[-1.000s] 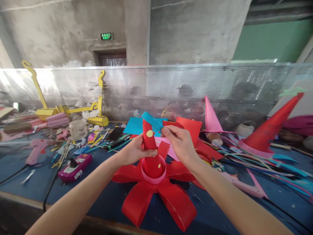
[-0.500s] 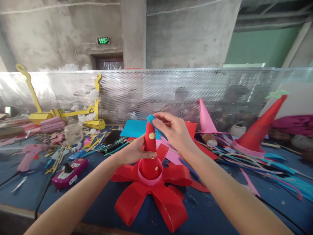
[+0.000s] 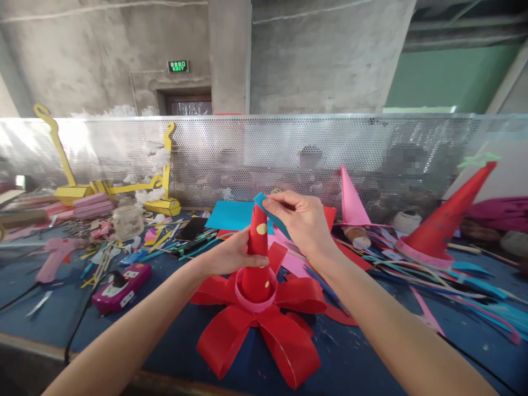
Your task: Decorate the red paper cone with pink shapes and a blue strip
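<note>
A red cone with yellow dots [image 3: 258, 245] stands upright inside a pink ring [image 3: 256, 306], set in the middle of a red flower shape with looped petals [image 3: 226, 336]. Around the cone's middle my left hand [image 3: 231, 254] is wrapped, thumb in front. At the tip, my right hand [image 3: 297, 220] pinches a blue strip [image 3: 259, 199] between thumb and fingers. The strip lies against the top of the cone, and its other end hangs below the right hand.
A blue sheet [image 3: 229, 214] lies behind the cone. On the left are a pink glue gun [image 3: 55, 258], a purple power strip [image 3: 122, 287] and a glass jar [image 3: 127, 221]. To the right stand a pink cone [image 3: 353, 201] and a larger red cone [image 3: 447, 214]. A perforated metal panel [image 3: 198, 159] runs behind.
The right hand has turned slightly at the cone's tip, and more of the blue strip shows beneath it. The left hand keeps its hold. The whole view has shifted a little.
</note>
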Demonstrator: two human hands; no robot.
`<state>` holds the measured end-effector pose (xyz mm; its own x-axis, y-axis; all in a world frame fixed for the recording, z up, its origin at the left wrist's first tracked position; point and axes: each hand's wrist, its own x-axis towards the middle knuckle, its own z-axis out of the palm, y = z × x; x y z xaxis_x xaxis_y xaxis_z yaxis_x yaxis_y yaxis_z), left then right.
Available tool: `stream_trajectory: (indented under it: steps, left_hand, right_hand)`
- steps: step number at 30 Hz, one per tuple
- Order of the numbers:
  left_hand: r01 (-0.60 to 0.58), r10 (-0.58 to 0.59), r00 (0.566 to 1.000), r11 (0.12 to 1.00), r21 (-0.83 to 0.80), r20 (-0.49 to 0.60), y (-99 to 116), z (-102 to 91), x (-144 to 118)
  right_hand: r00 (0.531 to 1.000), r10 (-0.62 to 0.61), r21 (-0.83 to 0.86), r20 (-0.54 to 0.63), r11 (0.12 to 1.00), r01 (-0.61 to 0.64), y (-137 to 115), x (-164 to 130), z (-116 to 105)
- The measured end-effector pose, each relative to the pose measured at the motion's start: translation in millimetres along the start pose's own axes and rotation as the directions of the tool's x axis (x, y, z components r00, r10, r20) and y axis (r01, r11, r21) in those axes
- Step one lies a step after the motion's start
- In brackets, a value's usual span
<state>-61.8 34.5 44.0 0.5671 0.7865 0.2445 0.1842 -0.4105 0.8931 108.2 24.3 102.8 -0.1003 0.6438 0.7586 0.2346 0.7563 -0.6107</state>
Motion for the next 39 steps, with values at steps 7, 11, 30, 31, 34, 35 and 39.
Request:
stream_trajectory:
  steps: [7, 11, 30, 31, 34, 35, 39]
  left_hand:
    - [-0.021, 0.021, 1.000, 1.000, -0.015, -0.015, 1.0, 2.3, 0.3]
    - [-0.041, 0.037, 0.997, 0.998, -0.054, -0.066, -0.9, 3.7, 0.4]
    - [-0.049, 0.095, 0.974, 0.975, -0.218, 0.204, -3.2, -45.0, 12.0]
    - [-0.041, 0.089, 0.972, 0.976, -0.214, 0.217, -6.0, -45.0, 13.1]
    - [-0.041, 0.086, 0.969, 0.981, -0.191, 0.230, -7.7, -44.4, 15.7]
    - [-0.052, 0.092, 0.971, 0.982, -0.179, 0.222, -6.9, -43.8, 16.0]
    - [-0.113, 0.144, 0.970, 0.980, -0.162, 0.194, -4.7, -41.3, 13.6]
  right_hand:
    - [0.999, -0.024, -0.073, 0.030, 0.997, 0.026, -3.1, 2.7, -0.7]
    - [1.000, -0.017, -0.074, 0.018, 0.997, 0.019, -3.6, 2.9, -2.6]
    - [0.993, 0.099, -0.051, -0.067, 0.993, -0.102, 25.1, -43.2, -31.7]
    - [0.994, 0.097, -0.034, -0.040, 0.995, -0.099, 25.8, -45.1, -29.0]
    - [0.997, 0.082, 0.013, 0.017, 0.997, -0.082, 28.9, -50.4, -21.3]
    - [0.997, 0.075, 0.016, 0.036, 0.997, -0.075, 29.6, -51.8, -19.1]
    - [0.996, 0.022, -0.028, 0.081, 0.999, -0.020, 28.9, -53.5, -11.9]
